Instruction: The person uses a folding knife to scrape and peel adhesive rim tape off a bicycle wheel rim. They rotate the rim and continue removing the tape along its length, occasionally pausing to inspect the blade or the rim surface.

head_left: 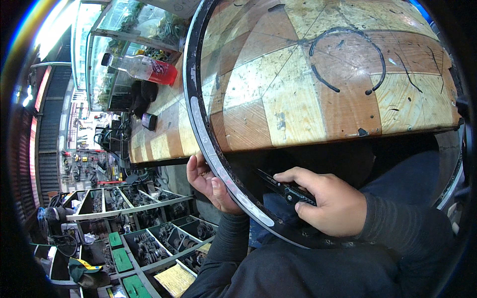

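A large black wheel rim [195,74] leans between my lap and the table, with a worn pale sticker [224,183] along its near-left stretch. My left hand [211,184] grips the rim from its outer side at this sticker, fingers curled behind it. Inside the hoop, my right hand [330,201] is closed round a black folding knife [293,194]. Its dark, narrow blade [266,175] points left toward the rim, apart from the sticker as far as I can see. The index finger lies along the knife's top.
On the checkered wooden table [298,114] lie a curved black strip [380,47] and thin dark strands. A bottle of red drink [144,68] and a small dark box [149,121] stand beyond the rim. Compartment shelves [149,248] with metal parts and a cap [87,270] are at lower left.
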Demonstrator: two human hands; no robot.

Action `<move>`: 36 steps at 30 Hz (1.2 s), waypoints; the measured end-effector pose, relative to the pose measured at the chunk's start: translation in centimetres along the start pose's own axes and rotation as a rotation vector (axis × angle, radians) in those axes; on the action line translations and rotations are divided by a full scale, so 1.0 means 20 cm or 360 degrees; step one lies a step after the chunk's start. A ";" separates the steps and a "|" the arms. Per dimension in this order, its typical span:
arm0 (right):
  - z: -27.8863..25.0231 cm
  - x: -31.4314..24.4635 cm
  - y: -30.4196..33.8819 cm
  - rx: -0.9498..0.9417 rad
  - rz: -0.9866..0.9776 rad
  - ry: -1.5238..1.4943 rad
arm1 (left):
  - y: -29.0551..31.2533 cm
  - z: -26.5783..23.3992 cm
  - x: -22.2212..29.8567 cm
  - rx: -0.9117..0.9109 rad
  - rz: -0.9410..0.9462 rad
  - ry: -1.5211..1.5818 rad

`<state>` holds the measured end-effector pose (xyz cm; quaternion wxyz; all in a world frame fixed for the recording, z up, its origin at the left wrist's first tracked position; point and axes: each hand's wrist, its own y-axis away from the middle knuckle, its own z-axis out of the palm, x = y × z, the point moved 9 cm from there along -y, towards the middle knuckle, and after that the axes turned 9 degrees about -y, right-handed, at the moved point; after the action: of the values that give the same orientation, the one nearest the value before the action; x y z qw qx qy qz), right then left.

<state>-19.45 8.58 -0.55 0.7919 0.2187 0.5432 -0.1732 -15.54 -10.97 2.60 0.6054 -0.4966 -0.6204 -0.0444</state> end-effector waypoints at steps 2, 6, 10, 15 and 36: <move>-0.01 -0.01 0.00 -0.0008 0.0017 -0.0055 | 0.01 0.01 -0.01 -0.0006 -0.0002 0.0019; -0.02 -0.01 0.01 -0.0006 0.0030 0.0006 | 0.01 0.00 0.01 -0.0030 0.0021 0.0050; -0.05 -0.01 0.00 0.0011 -0.0261 0.0255 | 0.02 0.00 0.02 0.0001 0.0032 0.0042; -0.06 -0.10 0.03 -0.0095 0.0079 0.0139 | 0.02 -0.04 0.08 0.0039 0.0154 0.0089; -0.58 -0.46 1.17 0.1159 -0.1097 -0.0228 | 0.68 0.25 0.10 -0.0801 -0.1318 0.1564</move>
<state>-19.74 34.79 8.09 0.5964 0.2762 0.4323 -0.6174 -9.50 0.37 -4.54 0.6159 -0.2663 -0.3836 -0.6345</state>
